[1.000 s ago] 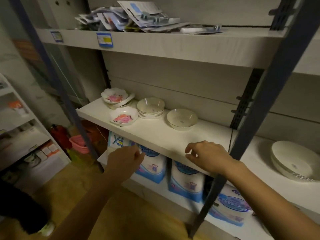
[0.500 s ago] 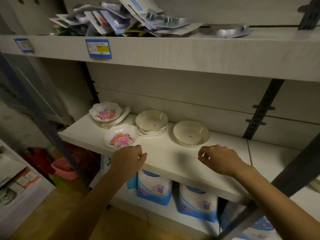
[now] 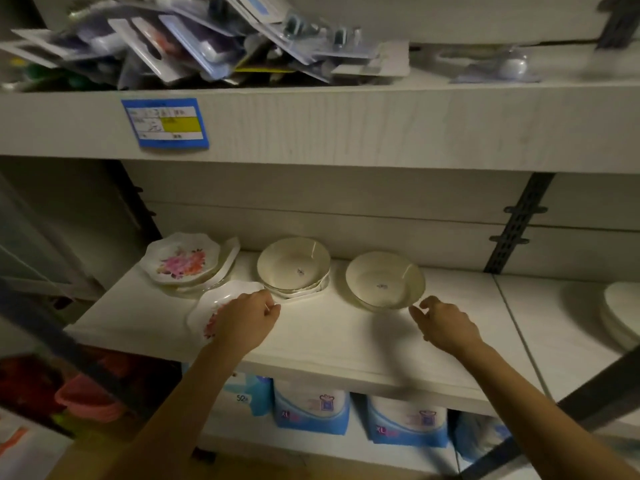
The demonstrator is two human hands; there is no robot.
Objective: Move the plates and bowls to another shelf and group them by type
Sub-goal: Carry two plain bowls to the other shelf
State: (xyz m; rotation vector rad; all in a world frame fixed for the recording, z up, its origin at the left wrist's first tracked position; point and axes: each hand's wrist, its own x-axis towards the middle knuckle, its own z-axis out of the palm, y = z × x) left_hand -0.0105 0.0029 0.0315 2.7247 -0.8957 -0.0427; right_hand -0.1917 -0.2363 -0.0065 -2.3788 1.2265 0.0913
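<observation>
The small white scalloped plate with a pink flower print [image 3: 221, 303] lies near the front of the white shelf board [image 3: 346, 344], left of centre. The left hand [image 3: 247, 322] covers its near right part. That hand's fingers are curled over the plate, but their tips are hidden, so I cannot tell whether they have hold of the rim.

Just beyond, at the far left, sits a tilted stack of matching flowered plates [image 3: 180, 261]. To its right is a stack of cream round bowls [image 3: 293, 263], then a single cream round bowl [image 3: 384, 280].

The right hand [image 3: 446, 325] hangs just short of that single bowl's near right rim. Its fingers are loosely curled, thumb and forefinger parted, holding nothing. The bowl lies ahead and slightly left of those fingertips, so a short reach forward looks enough. Each hand is the nearer one to its own dish.

Further white dishes [image 3: 623, 317] sit at the far right.
</observation>
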